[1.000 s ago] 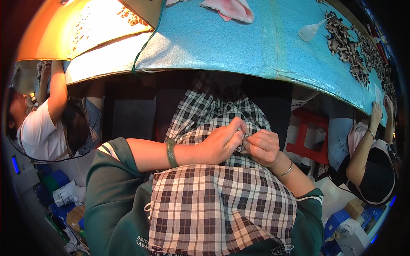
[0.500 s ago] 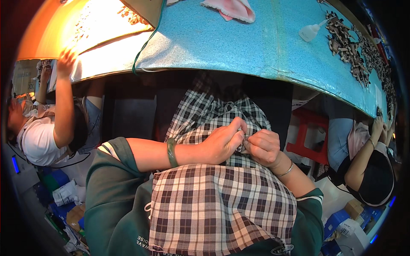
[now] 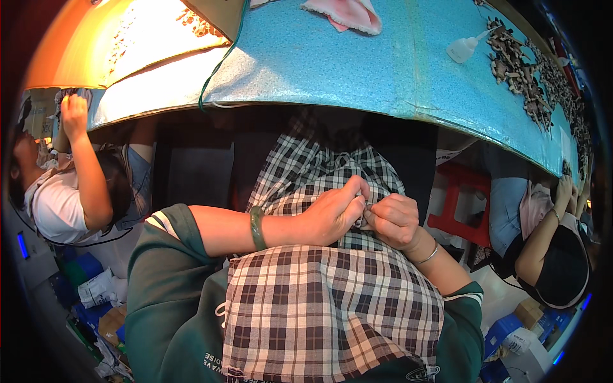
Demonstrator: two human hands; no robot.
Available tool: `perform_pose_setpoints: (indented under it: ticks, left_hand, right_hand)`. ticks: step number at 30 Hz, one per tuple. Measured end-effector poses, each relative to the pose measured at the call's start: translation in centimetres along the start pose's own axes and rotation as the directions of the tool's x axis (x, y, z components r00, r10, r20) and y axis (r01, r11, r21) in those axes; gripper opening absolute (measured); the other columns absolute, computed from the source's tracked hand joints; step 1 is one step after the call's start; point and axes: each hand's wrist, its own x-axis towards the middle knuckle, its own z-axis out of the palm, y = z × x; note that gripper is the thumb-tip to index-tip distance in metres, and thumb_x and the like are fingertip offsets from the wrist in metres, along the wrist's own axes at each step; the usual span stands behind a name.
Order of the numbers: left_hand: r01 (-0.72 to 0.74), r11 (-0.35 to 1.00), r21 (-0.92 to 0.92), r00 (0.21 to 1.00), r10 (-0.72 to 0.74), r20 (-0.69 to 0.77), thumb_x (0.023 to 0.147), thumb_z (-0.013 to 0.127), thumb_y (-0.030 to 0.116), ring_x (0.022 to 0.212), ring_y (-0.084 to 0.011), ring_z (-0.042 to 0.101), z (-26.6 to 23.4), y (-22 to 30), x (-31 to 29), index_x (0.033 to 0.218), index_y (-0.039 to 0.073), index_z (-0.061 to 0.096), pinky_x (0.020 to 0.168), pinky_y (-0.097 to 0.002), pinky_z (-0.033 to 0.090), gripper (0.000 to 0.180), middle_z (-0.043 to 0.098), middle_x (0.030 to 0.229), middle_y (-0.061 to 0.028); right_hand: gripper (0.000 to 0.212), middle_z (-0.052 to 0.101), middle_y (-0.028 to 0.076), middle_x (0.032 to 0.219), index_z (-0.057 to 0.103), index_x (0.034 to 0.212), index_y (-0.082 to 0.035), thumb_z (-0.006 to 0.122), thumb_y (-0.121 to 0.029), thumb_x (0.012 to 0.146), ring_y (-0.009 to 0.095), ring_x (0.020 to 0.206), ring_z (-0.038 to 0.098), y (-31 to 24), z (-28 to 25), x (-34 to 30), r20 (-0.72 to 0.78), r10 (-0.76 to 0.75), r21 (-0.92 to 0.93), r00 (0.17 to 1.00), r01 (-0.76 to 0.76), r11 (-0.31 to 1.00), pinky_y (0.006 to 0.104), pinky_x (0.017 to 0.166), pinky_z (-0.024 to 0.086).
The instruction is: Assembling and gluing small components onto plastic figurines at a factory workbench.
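Fingers (image 3: 355,187) of the left hand (image 3: 329,216) are curling inward, their grip drawn closed, while the right hand (image 3: 394,220) is facing them in a tight, fist-like pinch. Whether either grip is holding anything cannot be told; any small piece between the fingertips is hiding behind the knuckles, above the lap and short of the counter's near edge. The step in hand is looking like fine two-handed fingertip work; the next move would seemingly be calling for steady thumbs and light, even pressure.

A green bangle (image 3: 257,228) is circling the left wrist, a silver bracelet (image 3: 426,254) the right, and a plaid apron (image 3: 281,306) is covering the wearer's front. Beyond, the blue counter (image 3: 306,76) is carrying a pink cloth (image 3: 348,11) toward its far edge, with a white squeeze bottle (image 3: 461,50) lying beside brown pieces (image 3: 520,73) near the right end. A co-worker's hand (image 3: 75,115) is showing by the left end; another co-worker's hands (image 3: 563,189) are working at the right-hand edge.
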Motion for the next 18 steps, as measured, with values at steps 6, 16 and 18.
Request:
perform_pose_setpoints:
  ticks: [6, 16, 18]
  left_hand:
    - [0.012, 1.000, 0.012, 1.000, -0.012, 0.007, 0.096, 0.034, 0.011, 0.062, -0.0150, 0.045, -0.06, 0.20, 0.07, 0.108, 0.000, 0.041, 0.059, -0.0303, 0.040, 0.018, 0.045, 0.069, -0.0067]
    - [0.019, 1.000, -0.002, 1.000, -0.019, 0.018, 0.096, 0.034, 0.011, 0.064, -0.0146, 0.044, -0.22, 0.41, 0.10, 0.109, 0.001, 0.041, 0.061, -0.0309, 0.040, 0.018, 0.046, 0.072, -0.0069]
    - [0.006, 1.000, -0.003, 1.000, -0.006, 0.015, 0.096, 0.034, 0.011, 0.064, -0.0146, 0.044, -0.26, 0.38, 0.14, 0.109, 0.001, 0.041, 0.061, -0.0308, 0.040, 0.019, 0.046, 0.072, -0.0070]
  right_hand:
    - [0.015, 0.061, 0.007, 0.071, 0.062, 0.073, -0.001, 0.076, -0.005, 0.069, 0.018, 0.058, 0.061, -0.06, -0.38, -0.18, 0.048, 0.009, 0.005, 0.999, -0.009, 1.000, 0.0272, 0.050, 0.048]
    - [0.018, 0.059, 0.004, 0.071, 0.058, 0.064, -0.005, 0.075, -0.005, 0.067, 0.014, 0.056, 0.058, -0.04, -0.35, 0.41, 0.005, 0.012, -0.026, 1.000, -0.011, 1.000, 0.0254, 0.047, 0.043]
    - [0.018, 0.059, 0.004, 0.071, 0.058, 0.064, -0.005, 0.075, -0.006, 0.067, 0.014, 0.056, 0.058, 0.05, -0.36, 0.49, 0.009, 0.010, -0.029, 1.000, -0.010, 1.000, 0.0253, 0.047, 0.043]
